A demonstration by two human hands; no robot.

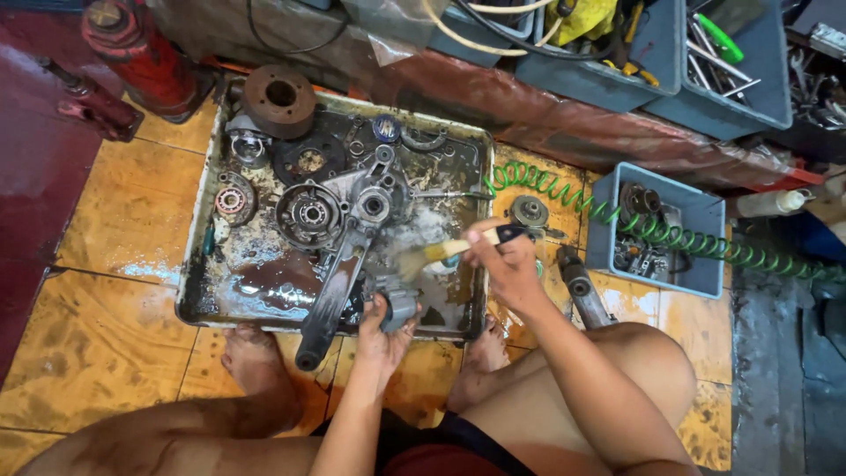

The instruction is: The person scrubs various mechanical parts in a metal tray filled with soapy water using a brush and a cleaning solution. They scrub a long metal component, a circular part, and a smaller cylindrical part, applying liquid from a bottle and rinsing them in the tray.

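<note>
Over the greasy wash tray (196,264), our right hand (504,264) has its fingers pinched tight round a paintbrush (441,252), bristles aimed left at the foamy patch. Our left hand (381,339) wraps a small grey metal part (401,308) at the tray's near edge, fingers curled, though how firmly is hard to judge from here. Just beside it lies a dark engine casing (339,256). Off right, a green coiled hose (564,189) runs past a blue bin (701,216).

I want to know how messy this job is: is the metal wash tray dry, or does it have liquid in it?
Wet. The tray holds a shallow, dirty, foamy pool around the engine parts, glistening near its front edge.
</note>
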